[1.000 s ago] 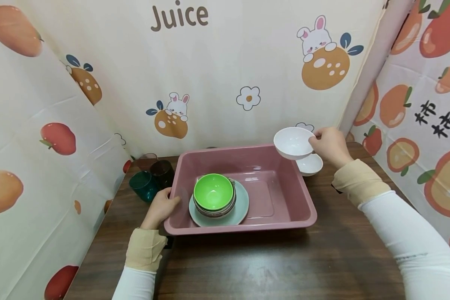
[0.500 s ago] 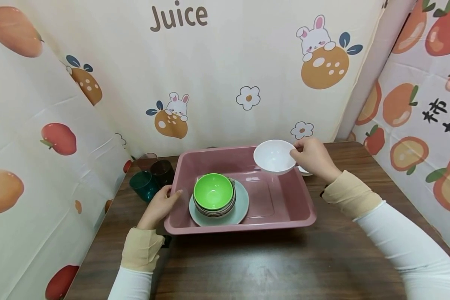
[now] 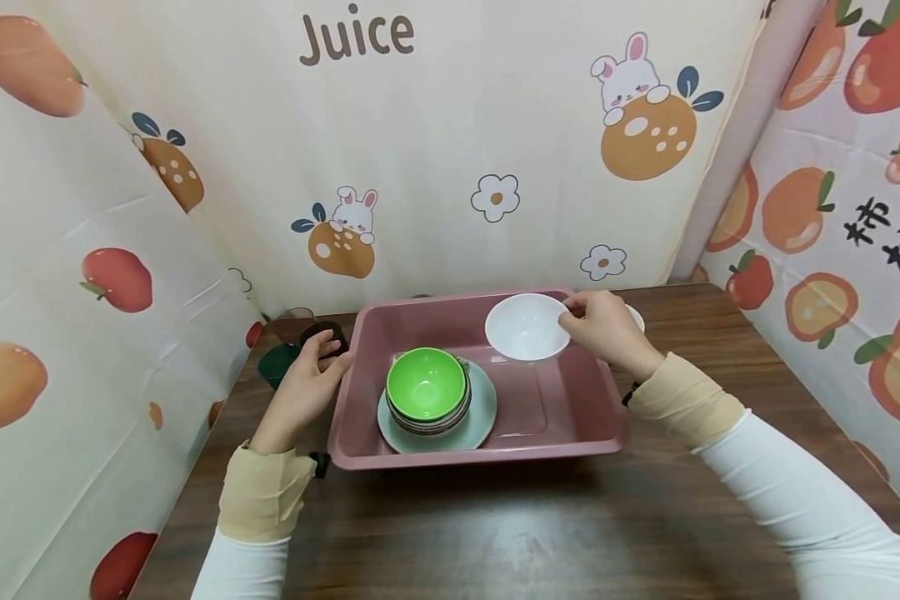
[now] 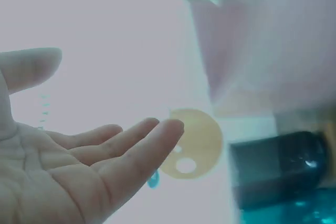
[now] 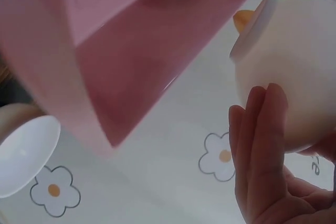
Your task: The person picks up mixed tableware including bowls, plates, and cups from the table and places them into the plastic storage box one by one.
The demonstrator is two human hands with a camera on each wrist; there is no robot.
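Observation:
My right hand pinches the rim of a white bowl, which hangs over the right half of a pink basin. In the right wrist view the fingers lie along the outside of that white bowl. At the basin's left edge my left hand is held with fingers spread and nothing in its grasp; the left wrist view shows its palm bare. Inside the basin, a green bowl tops a stack of bowls on a pale blue plate.
Left of the basin stand a teal cup, a dark cup and a clear pinkish cup. Another white bowl sits right of the basin, mostly hidden in the head view. Printed curtains enclose the wooden table.
The right hand has carried the white bowl leftward and down, from the basin's right edge to over its inside. The left hand has let go of the rim and shifted slightly up and left.

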